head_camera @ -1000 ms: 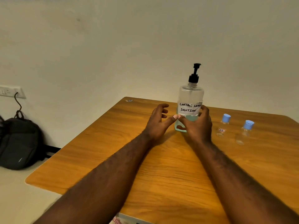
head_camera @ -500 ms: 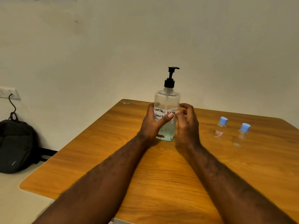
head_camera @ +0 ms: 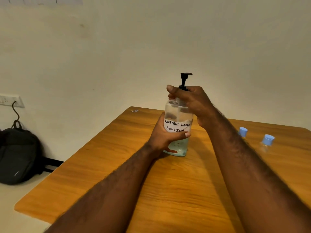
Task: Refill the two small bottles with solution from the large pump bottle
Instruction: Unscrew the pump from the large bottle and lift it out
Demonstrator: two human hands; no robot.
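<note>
The clear pump bottle (head_camera: 177, 127), hand-labelled "CONTACT LENS SOLUTION" with pale blue liquid low inside, stands on the wooden table (head_camera: 117, 157). The left hand (head_camera: 162, 135) grips its body and the right hand (head_camera: 193, 101) curls round its black pump neck. Two blue-capped small bottles (head_camera: 266, 142) stand to its right.

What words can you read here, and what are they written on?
"CONTACT LENS SOLUTION": handwritten in black on the white label stuck to the pump bottle.
Reddish print low on the pump bottle: too blurred to read.
</note>
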